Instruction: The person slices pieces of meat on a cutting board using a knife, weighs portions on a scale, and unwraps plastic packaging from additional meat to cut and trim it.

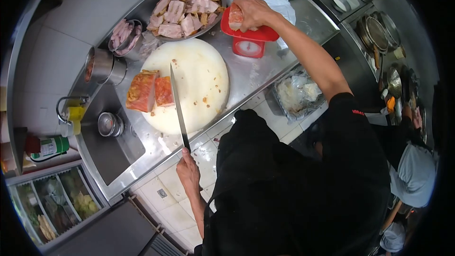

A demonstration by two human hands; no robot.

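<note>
- While my fingers cover much of it, the meat chunk [235, 17] is at the pan [267, 35] of the red scale [248, 48]; I can't tell whether its weight rests there or in my grip, nor which way its long axis runs.
- My right hand [256, 13] is curled round it from above, partly closed, with the chunk under my fingers; this is the nearer hand.
- My left hand [189, 171] is closed on the handle of the knife [179, 109], well apart from the chunk, down by the counter's near edge.
- The blade slants across the round board [204, 73], tip pointing away from me.
- Left of the blade lie 2 more pieces: the small block [164, 91] just beside it, the large block [141, 92] beyond, both nearer my left hand.
- Past the board, meat slices [175, 12] fill a tray [208, 31].
</note>
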